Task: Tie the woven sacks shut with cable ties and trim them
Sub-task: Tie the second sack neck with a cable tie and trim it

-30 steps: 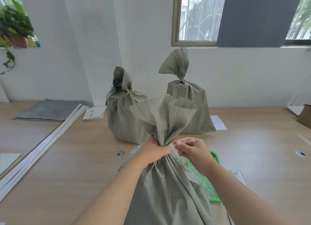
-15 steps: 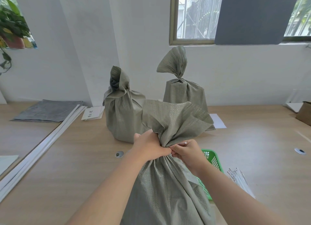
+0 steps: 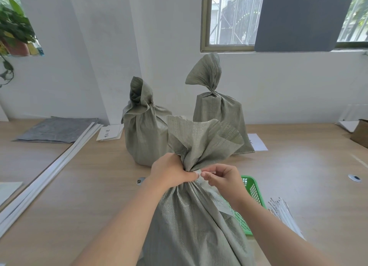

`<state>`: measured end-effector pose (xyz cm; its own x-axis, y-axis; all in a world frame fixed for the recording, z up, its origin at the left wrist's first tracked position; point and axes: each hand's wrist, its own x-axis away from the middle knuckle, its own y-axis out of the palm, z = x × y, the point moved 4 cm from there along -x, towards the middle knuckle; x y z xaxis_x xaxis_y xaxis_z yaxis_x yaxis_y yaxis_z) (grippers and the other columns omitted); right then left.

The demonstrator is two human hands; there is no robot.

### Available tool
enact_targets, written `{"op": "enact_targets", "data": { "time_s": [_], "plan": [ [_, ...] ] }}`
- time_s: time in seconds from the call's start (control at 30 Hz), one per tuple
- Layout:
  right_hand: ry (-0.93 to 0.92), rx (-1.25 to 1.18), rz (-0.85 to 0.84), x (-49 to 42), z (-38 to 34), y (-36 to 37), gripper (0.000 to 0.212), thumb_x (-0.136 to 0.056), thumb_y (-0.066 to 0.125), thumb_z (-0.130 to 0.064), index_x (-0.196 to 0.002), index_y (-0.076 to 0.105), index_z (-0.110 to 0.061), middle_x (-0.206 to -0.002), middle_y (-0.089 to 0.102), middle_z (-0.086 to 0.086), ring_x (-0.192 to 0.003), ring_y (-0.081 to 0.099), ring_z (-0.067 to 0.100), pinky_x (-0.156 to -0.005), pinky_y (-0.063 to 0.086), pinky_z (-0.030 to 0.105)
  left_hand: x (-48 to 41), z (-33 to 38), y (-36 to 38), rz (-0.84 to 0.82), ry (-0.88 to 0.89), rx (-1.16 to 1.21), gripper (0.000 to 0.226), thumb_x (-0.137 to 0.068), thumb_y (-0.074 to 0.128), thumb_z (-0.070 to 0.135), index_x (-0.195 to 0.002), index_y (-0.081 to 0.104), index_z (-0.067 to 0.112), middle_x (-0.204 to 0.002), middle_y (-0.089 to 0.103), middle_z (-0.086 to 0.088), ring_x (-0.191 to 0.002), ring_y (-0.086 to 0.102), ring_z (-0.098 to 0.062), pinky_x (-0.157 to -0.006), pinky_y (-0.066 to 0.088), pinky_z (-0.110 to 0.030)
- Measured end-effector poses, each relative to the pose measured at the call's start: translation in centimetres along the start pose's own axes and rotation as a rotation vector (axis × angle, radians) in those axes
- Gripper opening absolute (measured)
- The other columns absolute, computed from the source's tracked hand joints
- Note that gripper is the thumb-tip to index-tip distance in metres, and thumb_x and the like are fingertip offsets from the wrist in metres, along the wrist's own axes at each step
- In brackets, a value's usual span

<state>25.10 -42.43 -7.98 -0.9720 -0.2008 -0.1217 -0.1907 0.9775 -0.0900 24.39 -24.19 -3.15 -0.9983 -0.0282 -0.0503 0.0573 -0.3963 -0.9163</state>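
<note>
A grey-green woven sack [image 3: 191, 222] stands right in front of me, its top flaring open above a bunched neck. My left hand [image 3: 171, 171] grips that neck from the left. My right hand [image 3: 223, 177] pinches a white cable tie [image 3: 199, 174] against the neck on the right; most of the tie is hidden by my fingers. Two more woven sacks stand behind, one at the left [image 3: 145, 134] and one at the right [image 3: 219, 118], both with gathered necks.
A green plastic basket [image 3: 252, 194] lies on the wooden table [image 3: 79, 196] behind my right wrist. A bundle of white cable ties [image 3: 282, 212] lies to its right. Grey sheets [image 3: 55, 129] and white strips [image 3: 45, 174] are at the left, paper notes near the wall, a cardboard box [image 3: 360, 132] far right.
The tie's free end stuck out past my right hand; now that hand sits close to the neck with the tie mostly hidden. The sack's top has slumped and spread to the right.
</note>
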Motion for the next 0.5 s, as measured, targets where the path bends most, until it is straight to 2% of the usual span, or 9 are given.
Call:
{"op": "enact_targets", "data": {
  "time_s": [0.1, 0.17, 0.23, 0.3, 0.37, 0.43, 0.5],
  "plan": [
    [-0.038, 0.067, 0.011, 0.2, -0.4, 0.1, 0.006, -0.085, 0.078, -0.013, -0.081, 0.079, -0.008, -0.064, 0.067, 0.003, -0.059, 0.053, 0.010, -0.058, 0.046, 0.021, 0.0, 0.2, -0.2, -0.034, 0.027, -0.017, 0.051, -0.068, 0.066, 0.071, -0.094, 0.072, 0.028, -0.088, 0.069, 0.011, -0.090, 0.065, -0.014, -0.078, 0.054, -0.032],
    [-0.042, 0.099, 0.029, 0.1, -0.6, 0.1, 0.010, -0.085, 0.077, -0.016, -0.079, 0.078, -0.008, -0.063, 0.066, 0.002, -0.056, 0.052, 0.010, -0.055, 0.044, 0.020, 0.0, 0.4, -0.2, -0.054, 0.055, -0.097, 0.048, -0.071, 0.061, 0.074, -0.089, 0.070, 0.029, -0.086, 0.068, 0.013, -0.096, 0.061, -0.013, -0.092, 0.045, -0.036],
    [-0.013, 0.101, 0.065, 0.0, -0.9, 0.1, 0.015, -0.086, 0.076, -0.015, -0.073, 0.076, -0.007, -0.057, 0.065, -0.003, -0.050, 0.050, 0.007, -0.049, 0.040, 0.016, -0.1, 0.6, -0.3, -0.046, 0.081, -0.156, 0.048, -0.071, 0.057, 0.076, -0.080, 0.068, 0.030, -0.080, 0.065, 0.015, -0.098, 0.058, -0.012, -0.097, 0.038, -0.037],
    [0.025, 0.088, 0.090, 0.0, -0.9, 0.1, 0.020, -0.087, 0.073, -0.009, -0.068, 0.073, -0.006, -0.049, 0.060, -0.007, -0.042, 0.045, 0.003, -0.043, 0.034, 0.013, -0.1, 0.7, -0.2, -0.066, 0.102, -0.077, 0.042, -0.072, 0.063, 0.068, -0.079, 0.069, 0.027, -0.079, 0.067, 0.013, -0.091, 0.061, -0.011, -0.090, 0.046, -0.035],
    [0.041, 0.079, 0.082, 0.0, -1.0, 0.2, 0.023, -0.086, 0.069, -0.005, -0.063, 0.072, -0.004, -0.050, 0.060, -0.002, -0.044, 0.047, 0.007, -0.045, 0.036, 0.016, 0.1, 0.9, -0.1, -0.093, 0.101, 0.053, 0.032, -0.071, 0.071, 0.058, -0.072, 0.067, 0.025, -0.074, 0.069, 0.009, -0.081, 0.066, -0.010, -0.074, 0.055, -0.034],
    [0.047, 0.081, 0.057, 0.1, -1.0, 0.6, 0.026, -0.086, 0.068, -0.003, -0.060, 0.070, -0.005, -0.053, 0.060, 0.002, -0.048, 0.049, 0.011, -0.049, 0.039, 0.018, 0.1, 1.1, 0.0, -0.085, 0.104, 0.077, 0.032, -0.069, 0.073, 0.055, -0.068, 0.066, 0.024, -0.069, 0.068, 0.007, -0.074, 0.066, -0.010, -0.061, 0.052, -0.031],
    [0.065, 0.077, 0.047, 0.2, -1.0, 0.7, 0.028, -0.087, 0.067, -0.002, -0.059, 0.071, -0.008, -0.050, 0.060, -0.001, -0.045, 0.049, 0.007, -0.048, 0.038, 0.015, 0.0, 1.1, 0.1, -0.085, 0.107, 0.058, 0.035, -0.067, 0.072, 0.055, -0.068, 0.066, 0.021, -0.067, 0.067, 0.005, -0.072, 0.066, -0.013, -0.056, 0.047, -0.029]
  ]
}}
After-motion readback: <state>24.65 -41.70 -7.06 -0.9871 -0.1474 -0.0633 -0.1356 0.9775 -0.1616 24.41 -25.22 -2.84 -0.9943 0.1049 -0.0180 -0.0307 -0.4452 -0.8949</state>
